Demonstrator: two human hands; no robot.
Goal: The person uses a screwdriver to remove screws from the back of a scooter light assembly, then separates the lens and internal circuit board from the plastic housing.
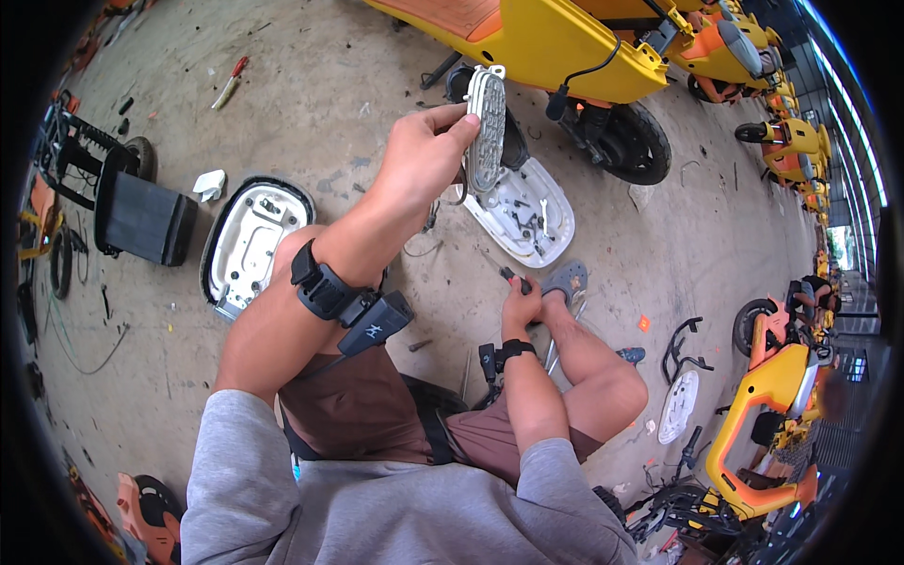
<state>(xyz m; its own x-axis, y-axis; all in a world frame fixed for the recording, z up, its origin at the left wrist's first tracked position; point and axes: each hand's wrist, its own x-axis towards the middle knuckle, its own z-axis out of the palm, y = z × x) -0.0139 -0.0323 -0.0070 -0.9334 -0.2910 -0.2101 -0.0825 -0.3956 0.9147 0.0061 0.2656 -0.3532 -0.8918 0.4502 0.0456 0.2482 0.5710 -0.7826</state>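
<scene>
My left hand is raised in front of me, thumb and fingers closed on the edge of an oval lamp with a clear, patterned lens and pale rim. A short wire hangs by its lower end. Lower and to the right, beside my leg, my right hand is wrapped around the red and black handle of a screwdriver, its shaft pointing up and left. Beyond the screwdriver, a white shell-shaped cover lies hollow side up, holding several small screws and a wrench.
Another white cover with a black rim lies by my left knee. A yellow scooter stands ahead, its wheel on the concrete. At left is a black box; a red-handled tool lies farther off. More scooters line the right.
</scene>
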